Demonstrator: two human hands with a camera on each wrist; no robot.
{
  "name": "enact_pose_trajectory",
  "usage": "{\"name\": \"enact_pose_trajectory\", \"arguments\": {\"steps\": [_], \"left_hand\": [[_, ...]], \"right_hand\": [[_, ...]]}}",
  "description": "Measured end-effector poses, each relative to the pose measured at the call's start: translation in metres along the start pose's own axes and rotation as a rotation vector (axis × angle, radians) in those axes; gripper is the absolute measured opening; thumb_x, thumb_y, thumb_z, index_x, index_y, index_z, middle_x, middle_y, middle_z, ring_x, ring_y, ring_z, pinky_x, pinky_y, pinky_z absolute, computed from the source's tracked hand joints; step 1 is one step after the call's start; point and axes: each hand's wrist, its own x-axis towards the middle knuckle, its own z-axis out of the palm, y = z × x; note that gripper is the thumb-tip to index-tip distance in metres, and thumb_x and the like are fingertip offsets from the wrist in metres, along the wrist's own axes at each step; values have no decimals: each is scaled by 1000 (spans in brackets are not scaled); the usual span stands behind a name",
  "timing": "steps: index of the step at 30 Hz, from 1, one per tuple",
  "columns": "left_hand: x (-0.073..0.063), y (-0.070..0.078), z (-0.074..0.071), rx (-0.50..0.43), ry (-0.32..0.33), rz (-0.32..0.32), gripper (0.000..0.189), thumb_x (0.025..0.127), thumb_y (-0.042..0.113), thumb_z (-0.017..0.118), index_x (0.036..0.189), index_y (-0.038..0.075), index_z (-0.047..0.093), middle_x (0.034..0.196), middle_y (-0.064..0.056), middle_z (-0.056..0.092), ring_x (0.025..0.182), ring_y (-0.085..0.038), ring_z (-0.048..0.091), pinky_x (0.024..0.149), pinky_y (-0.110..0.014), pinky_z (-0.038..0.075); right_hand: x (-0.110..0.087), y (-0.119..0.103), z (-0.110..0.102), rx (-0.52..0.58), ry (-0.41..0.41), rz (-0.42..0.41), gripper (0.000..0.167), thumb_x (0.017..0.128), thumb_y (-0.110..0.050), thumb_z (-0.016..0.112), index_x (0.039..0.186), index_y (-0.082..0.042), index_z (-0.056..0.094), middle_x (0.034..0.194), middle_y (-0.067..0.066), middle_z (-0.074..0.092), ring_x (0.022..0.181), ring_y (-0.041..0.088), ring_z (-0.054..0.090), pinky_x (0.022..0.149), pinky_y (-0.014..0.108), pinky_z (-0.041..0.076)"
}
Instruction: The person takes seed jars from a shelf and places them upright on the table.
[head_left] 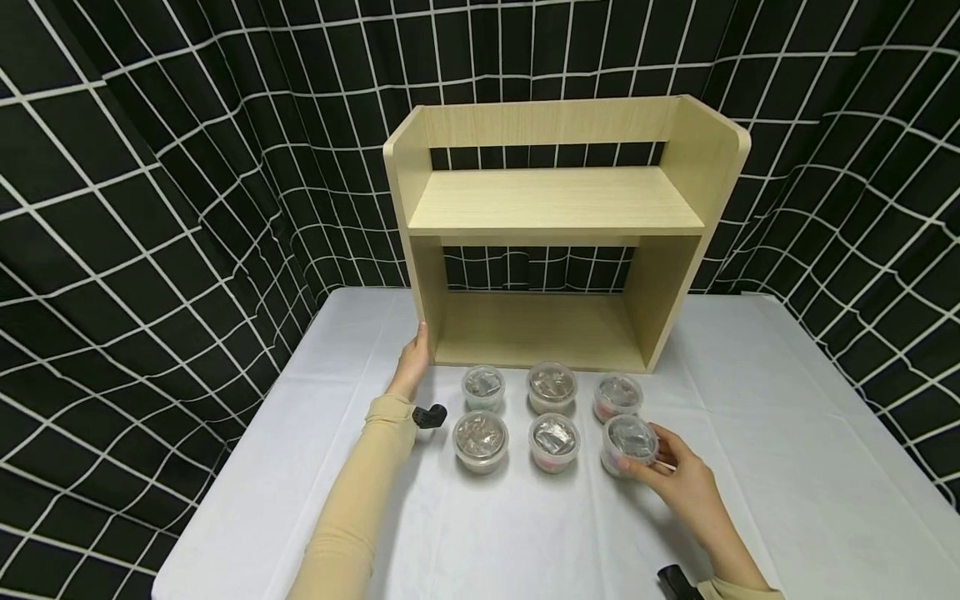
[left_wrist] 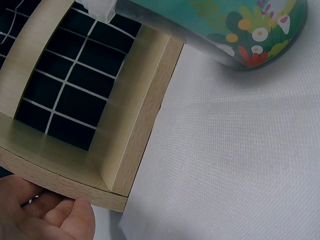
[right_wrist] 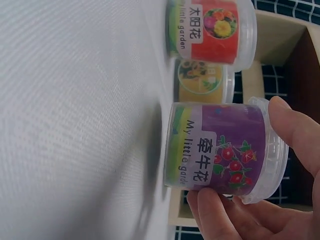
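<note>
My right hand (head_left: 682,483) grips a lidded clear plastic tub (head_left: 628,442) at the front right of a group of similar tubs. In the right wrist view this tub has a purple label (right_wrist: 235,147) with red flowers and "My little garden"; the thumb is at the lid, the fingers round the underside in that view. Its base is close to the white cloth. Relaxed fingers of my left hand (head_left: 411,362) touch the outer side of the light wooden shelf (head_left: 540,200), low at its left front edge, as the left wrist view also shows.
Several more tubs stand in two rows before the shelf, among them one at front left (head_left: 480,442), one at front middle (head_left: 554,443) and a red-labelled one (right_wrist: 215,30). A white cloth (head_left: 480,542) covers the table. Black curtains with white grid lines (head_left: 150,208) surround it.
</note>
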Motion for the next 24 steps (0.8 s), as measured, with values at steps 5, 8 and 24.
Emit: {"name": "enact_pose_trajectory", "arguments": {"steps": [5,8,24], "left_hand": [[0,0,-1,-4,-4,-6,90,87,73,18,145,5,28,149,-13,25,135,-31,20,110,-42,18],[1,0,-1,-3,-10,-9,90,87,72,18,145,4,27,149,-14,25,135,-32,20,110,-43,18],[-1,1,-1,-2,-2,-6,90,88,71,18,145,2,28,148,-16,26,135,-33,20,110,-44,18]], "right_hand": [[1,0,1,9,5,0,74,79,-33,75,135,1,40,116,25,55,103,35,57,76,15,47],[1,0,2,10,-1,6,75,80,-34,75,136,2,39,117,26,55,104,35,57,78,22,50],[2,4,5,11,-23,31,79,80,-38,74,138,1,36,121,27,52,108,37,54,85,37,50]]}}
